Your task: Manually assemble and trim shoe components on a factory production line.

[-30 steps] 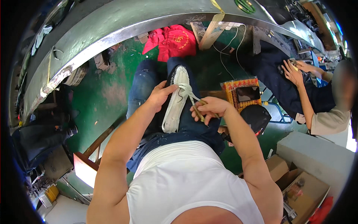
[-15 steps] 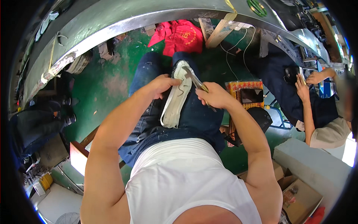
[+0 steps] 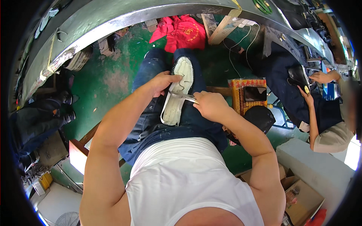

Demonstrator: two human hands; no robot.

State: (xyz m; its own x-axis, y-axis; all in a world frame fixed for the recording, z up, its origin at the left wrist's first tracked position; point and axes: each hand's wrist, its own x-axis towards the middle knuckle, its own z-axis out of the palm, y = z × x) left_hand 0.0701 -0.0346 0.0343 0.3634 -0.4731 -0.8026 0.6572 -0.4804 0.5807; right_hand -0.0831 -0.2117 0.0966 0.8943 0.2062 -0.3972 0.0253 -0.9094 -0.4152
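A shoe (image 3: 183, 69), sole side up, lies lengthwise on my thighs with its pale insole showing and a dark stitched edge around the toe. My left hand (image 3: 166, 83) grips its left side, the thumb pressed on the insole and the fingers curled below. A short dark curved cord or thread (image 3: 184, 84) lies on the insole beside that thumb. In my right hand (image 3: 212, 105) is a pair of metal pincers (image 3: 182, 96), whose curved head reaches across the middle of the shoe to its left edge. My palm hides most of the handles.
A long metal-edged bench (image 3: 151, 16) curves across the far side. Red cloth (image 3: 180, 33) lies on the green floor beyond my knees. To my right are a phone (image 3: 255, 94) on a beaded mat, a dark cap (image 3: 260, 119) and a co-worker's hands with a black shoe (image 3: 298, 76).
The pincers have moved from the toe area back to the middle of the shoe, and their head has swung to the left. My left hand keeps its hold.
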